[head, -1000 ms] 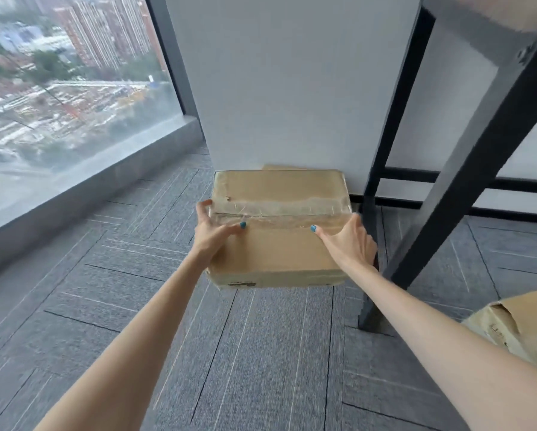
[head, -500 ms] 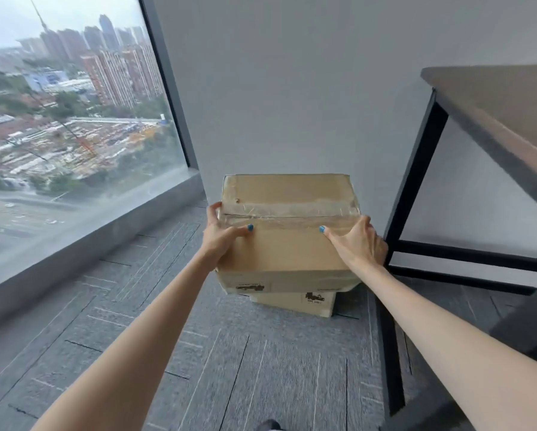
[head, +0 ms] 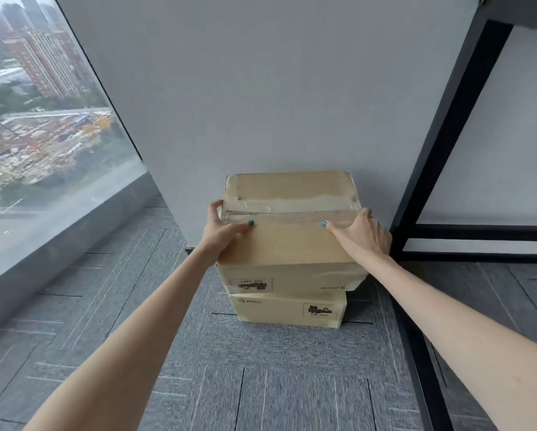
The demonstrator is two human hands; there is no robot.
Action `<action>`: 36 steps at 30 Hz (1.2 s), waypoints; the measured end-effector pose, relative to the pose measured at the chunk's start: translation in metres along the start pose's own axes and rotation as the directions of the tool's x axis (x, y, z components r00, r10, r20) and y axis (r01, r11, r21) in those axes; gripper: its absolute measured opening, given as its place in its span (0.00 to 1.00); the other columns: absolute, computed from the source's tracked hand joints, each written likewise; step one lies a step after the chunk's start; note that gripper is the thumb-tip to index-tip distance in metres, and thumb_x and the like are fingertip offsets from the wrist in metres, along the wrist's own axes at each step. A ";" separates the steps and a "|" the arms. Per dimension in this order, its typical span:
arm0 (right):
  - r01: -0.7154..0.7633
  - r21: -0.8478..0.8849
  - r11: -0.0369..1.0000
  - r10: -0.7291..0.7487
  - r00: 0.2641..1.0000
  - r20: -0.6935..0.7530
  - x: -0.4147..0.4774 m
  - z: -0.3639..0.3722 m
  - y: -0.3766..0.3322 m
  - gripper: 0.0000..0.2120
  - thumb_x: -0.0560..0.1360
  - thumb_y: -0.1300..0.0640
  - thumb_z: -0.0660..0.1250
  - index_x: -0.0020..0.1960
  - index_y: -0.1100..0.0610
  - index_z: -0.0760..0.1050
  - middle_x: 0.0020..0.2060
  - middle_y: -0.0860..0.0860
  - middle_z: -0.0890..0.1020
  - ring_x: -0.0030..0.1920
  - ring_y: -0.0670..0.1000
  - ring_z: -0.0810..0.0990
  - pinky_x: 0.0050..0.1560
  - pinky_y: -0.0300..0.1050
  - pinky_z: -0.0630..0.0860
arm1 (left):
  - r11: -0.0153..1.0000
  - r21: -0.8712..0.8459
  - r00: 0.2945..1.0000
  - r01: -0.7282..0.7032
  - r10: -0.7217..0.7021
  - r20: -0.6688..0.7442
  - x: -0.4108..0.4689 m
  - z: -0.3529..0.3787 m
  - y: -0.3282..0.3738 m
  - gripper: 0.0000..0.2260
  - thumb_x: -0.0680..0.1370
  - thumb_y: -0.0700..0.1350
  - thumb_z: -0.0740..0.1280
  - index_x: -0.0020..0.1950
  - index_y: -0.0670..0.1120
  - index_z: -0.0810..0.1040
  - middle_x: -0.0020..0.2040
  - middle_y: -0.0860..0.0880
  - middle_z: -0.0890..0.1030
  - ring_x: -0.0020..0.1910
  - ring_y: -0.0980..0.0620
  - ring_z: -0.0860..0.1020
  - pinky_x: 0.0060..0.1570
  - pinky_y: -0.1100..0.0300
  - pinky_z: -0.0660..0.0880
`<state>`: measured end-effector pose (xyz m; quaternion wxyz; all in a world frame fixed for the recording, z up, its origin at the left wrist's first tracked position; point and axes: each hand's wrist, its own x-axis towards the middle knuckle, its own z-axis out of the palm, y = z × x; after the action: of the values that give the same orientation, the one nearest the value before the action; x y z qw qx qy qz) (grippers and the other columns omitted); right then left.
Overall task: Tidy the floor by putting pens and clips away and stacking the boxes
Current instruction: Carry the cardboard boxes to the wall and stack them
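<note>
A taped brown cardboard box (head: 289, 244) sits on top of a smaller cardboard box (head: 287, 311) that stands on the grey carpet against the white wall. The upper box overhangs the lower one on both sides, and its printed label is upside down. My left hand (head: 222, 233) grips the upper box's left side, thumb on the lid. My right hand (head: 362, 234) grips its right side the same way. No pens or clips are in view.
A black metal table frame (head: 441, 138) stands right beside the boxes, with a floor rail (head: 422, 362) running toward me on the right. A floor-to-ceiling window (head: 43, 126) with a low grey sill (head: 52, 241) lines the left. Grey carpet tiles (head: 261, 384) cover the floor.
I have carried the box forward to the wall and lowered it onto the smaller box. Another box at the lower right edge has dropped out of view.
</note>
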<state>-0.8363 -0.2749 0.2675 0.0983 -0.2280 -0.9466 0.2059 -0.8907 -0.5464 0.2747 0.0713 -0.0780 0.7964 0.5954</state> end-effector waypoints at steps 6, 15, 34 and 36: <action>0.038 -0.021 0.999 -0.036 0.997 0.065 0.012 0.031 -0.002 0.35 0.69 0.31 0.65 0.55 0.64 0.68 0.44 0.58 0.81 0.42 0.59 0.82 0.43 0.52 0.79 | 0.996 0.047 0.997 0.076 -0.076 0.008 0.023 -0.004 -0.027 0.39 0.68 0.47 0.78 0.72 0.54 0.58 0.60 0.46 0.74 0.54 0.44 0.78 0.55 0.49 0.77; 0.064 -0.019 0.998 -0.062 0.994 0.088 0.017 0.052 0.004 0.34 0.70 0.33 0.65 0.59 0.61 0.66 0.47 0.59 0.82 0.46 0.60 0.82 0.48 0.53 0.78 | 0.989 0.102 0.994 0.107 -0.107 -0.009 0.025 -0.004 -0.051 0.41 0.69 0.52 0.76 0.74 0.49 0.56 0.67 0.42 0.71 0.57 0.44 0.77 0.57 0.49 0.76; 0.338 0.137 0.931 -0.365 0.847 0.387 -0.012 0.040 0.032 0.52 0.66 0.53 0.78 0.79 0.50 0.47 0.78 0.50 0.39 0.77 0.58 0.50 0.74 0.53 0.56 | 0.425 0.840 0.937 -0.339 0.073 0.342 -0.009 -0.006 -0.043 0.55 0.61 0.41 0.80 0.78 0.53 0.48 0.78 0.49 0.46 0.70 0.39 0.59 0.66 0.38 0.65; 0.340 0.121 0.933 -0.360 0.860 0.362 -0.014 0.040 0.032 0.52 0.66 0.53 0.78 0.79 0.51 0.48 0.78 0.51 0.40 0.77 0.58 0.52 0.73 0.53 0.57 | 0.415 0.836 0.931 -0.359 0.089 0.355 -0.006 -0.006 -0.042 0.55 0.62 0.41 0.80 0.78 0.53 0.48 0.78 0.49 0.46 0.70 0.40 0.59 0.66 0.39 0.65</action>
<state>-0.8225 -0.2689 0.2165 -0.0442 -0.0057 -0.9673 0.2499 -0.8760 -0.5638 0.2388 0.1223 0.1565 0.9752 0.0975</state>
